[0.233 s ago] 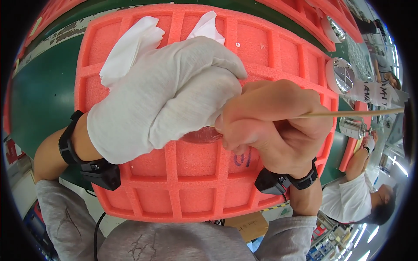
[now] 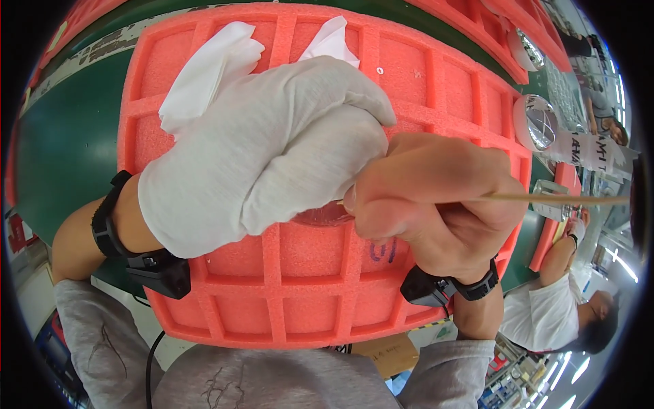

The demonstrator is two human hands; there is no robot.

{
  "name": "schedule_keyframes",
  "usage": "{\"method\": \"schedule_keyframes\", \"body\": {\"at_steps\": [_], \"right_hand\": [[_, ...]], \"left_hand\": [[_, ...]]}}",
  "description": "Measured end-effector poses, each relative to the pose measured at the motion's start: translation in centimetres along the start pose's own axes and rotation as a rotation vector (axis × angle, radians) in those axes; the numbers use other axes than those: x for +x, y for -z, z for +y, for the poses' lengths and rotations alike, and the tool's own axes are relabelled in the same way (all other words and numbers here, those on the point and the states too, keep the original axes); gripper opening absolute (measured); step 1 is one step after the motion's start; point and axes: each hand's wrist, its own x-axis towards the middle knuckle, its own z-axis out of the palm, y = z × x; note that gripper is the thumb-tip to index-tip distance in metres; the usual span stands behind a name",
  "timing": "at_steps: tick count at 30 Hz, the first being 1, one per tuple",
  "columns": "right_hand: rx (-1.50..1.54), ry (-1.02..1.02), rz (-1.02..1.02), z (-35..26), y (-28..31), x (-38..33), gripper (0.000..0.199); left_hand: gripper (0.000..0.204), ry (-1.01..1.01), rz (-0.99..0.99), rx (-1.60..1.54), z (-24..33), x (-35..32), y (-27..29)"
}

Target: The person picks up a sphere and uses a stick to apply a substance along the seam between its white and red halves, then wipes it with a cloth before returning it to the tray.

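My left hand (image 2: pixel 272 150), in a white cloth glove, is curled over the pink foam tray. Under its fingers shows the curved edge of a clear, round-edged piece (image 2: pixel 325 216), tinted by the pink behind it; most of it is hidden. My bare right hand (image 2: pixel 436 191) pinches a thin wooden stick (image 2: pixel 558 199), whose long end sticks out to the right. The stick's small tip reaches the clear piece beside my gloved fingers, and both hands meet there. Whether the tip touches it, I cannot tell.
The pink foam tray (image 2: pixel 310 310) has square compartments and lies on a green table (image 2: pixel 65 150). Crumpled white wipes (image 2: pixel 211 75) rest at its far left. Shiny round reflectors (image 2: pixel 538 123) and a glass bottle (image 2: pixel 550 198) stand to the right, near a co-worker in white (image 2: pixel 545 313).
Both hands have shifted slightly to the right. The stick's outer end has dipped lower, and my right hand has turned a little with it.
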Motion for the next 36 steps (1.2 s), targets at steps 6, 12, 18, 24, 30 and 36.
{"method": "schedule_keyframes", "body": {"at_steps": [6,12,18,24,30,36], "right_hand": [[-0.001,0.064,-0.012,0.21,0.04,0.28,0.009],[-0.002,-0.043,-0.007,-0.36,-0.11,0.08,0.01],[-0.039,0.015,-0.002,-0.06,-0.08,0.06,0.009],[-0.036,0.053,0.018,0.14,-0.27,0.17,0.009],[0.043,-0.04,0.045,-0.24,-0.49,0.11,0.009],[-0.047,0.055,0.004,0.15,-0.31,0.1,0.009]], "left_hand": [[0.027,0.003,0.002,0.0,-0.32,-0.45,0.09],[0.027,0.002,0.005,0.005,-0.24,-0.61,0.14],[0.028,-0.001,-0.001,0.005,-0.19,-0.22,0.0],[0.028,-0.001,-0.003,0.007,-0.16,-0.01,-0.03],[0.028,-0.003,-0.007,0.009,-0.19,0.05,-0.05],[0.029,-0.004,-0.007,0.013,-0.05,0.26,-0.11]]}}
